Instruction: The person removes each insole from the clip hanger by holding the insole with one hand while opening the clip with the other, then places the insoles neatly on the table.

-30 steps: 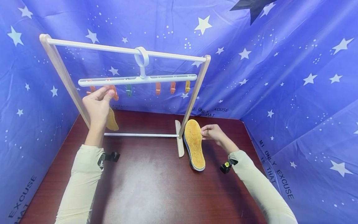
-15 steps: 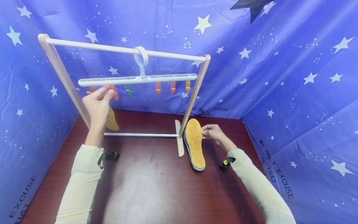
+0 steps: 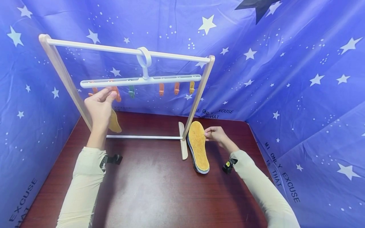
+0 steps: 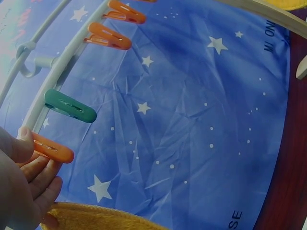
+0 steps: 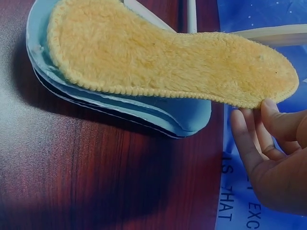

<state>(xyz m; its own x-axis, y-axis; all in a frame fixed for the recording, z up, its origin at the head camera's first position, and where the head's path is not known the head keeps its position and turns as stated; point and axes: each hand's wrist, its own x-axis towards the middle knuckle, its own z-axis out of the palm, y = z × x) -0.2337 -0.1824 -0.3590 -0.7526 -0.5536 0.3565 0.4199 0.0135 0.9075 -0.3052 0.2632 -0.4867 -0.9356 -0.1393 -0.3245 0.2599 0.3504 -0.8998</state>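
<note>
My left hand is raised to the hanger and pinches an orange clip near the bar, thumb against the fingers. Just beyond it hangs a green clip. A yellow fleece insole hangs below that hand, partly hidden by it. My right hand pinches the edge of another yellow fleece insole between thumb and fingers. This insole's held end is lifted, while its other end lies over a stack of light blue insoles on the table.
The hanger's ring hooks over the white top rail of a wooden rack. More clips, including a yellow clip, hang at its right half. The rack's right foot stands beside the insoles. A starry blue cloth surrounds the dark red table.
The right hand and the insole it holds shift only slightly. My left hand stays at the orange clip.
</note>
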